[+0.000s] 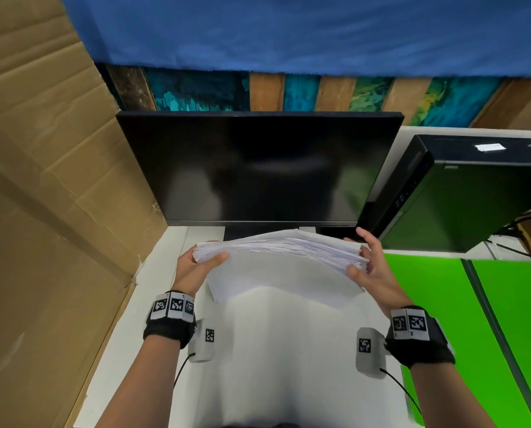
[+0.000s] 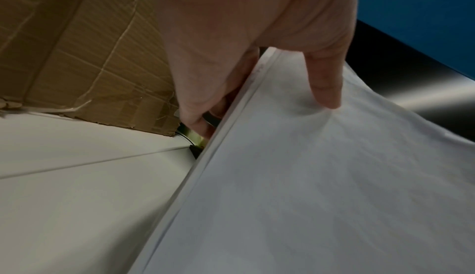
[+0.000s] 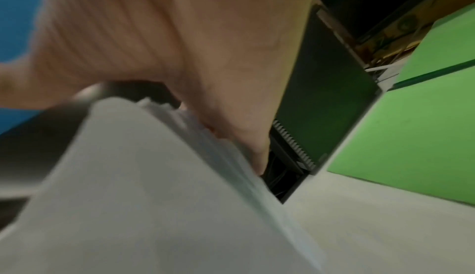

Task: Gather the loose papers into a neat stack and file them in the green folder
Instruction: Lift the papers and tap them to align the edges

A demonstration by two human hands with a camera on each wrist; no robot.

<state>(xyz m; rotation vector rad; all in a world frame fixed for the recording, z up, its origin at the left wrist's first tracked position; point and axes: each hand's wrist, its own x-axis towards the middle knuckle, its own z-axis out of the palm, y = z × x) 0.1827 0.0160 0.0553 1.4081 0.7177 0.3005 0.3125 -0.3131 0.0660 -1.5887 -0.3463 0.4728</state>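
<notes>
I have the stack of papers (image 1: 284, 247) lifted off the table (image 1: 288, 350), held up just in front of the dark monitor (image 1: 258, 168). My left hand (image 1: 196, 267) grips the stack's left edge: the thumb (image 2: 325, 83) lies across the near face of the sheets and the other fingers are curled behind them, mostly hidden. My right hand (image 1: 370, 267) holds the opposite edge, thumb on the near face, palm against the sheet ends, and the fingers reaching up behind the stack toward the monitor. The right wrist view is blurred, so I cannot make out those fingers more finely, but the hand is plainly closed on the paper.

The stack bows upward in the middle, and its sheets are fanned and uneven along the right edge, not yet squared. Under it, one more white sheet (image 1: 276, 282) seems to lie flat on the table in front of the monitor.

The green folder (image 1: 443, 304) lies open and flat on the table to the right of the monitor, beside my right wrist, with its dark spine running down the middle. A black computer case (image 1: 461, 193) stands behind the folder, right of the monitor. A brown cardboard panel (image 1: 48, 180) rises to the monitor's left, and a blue cloth (image 1: 319, 32) hangs above and behind it.
</notes>
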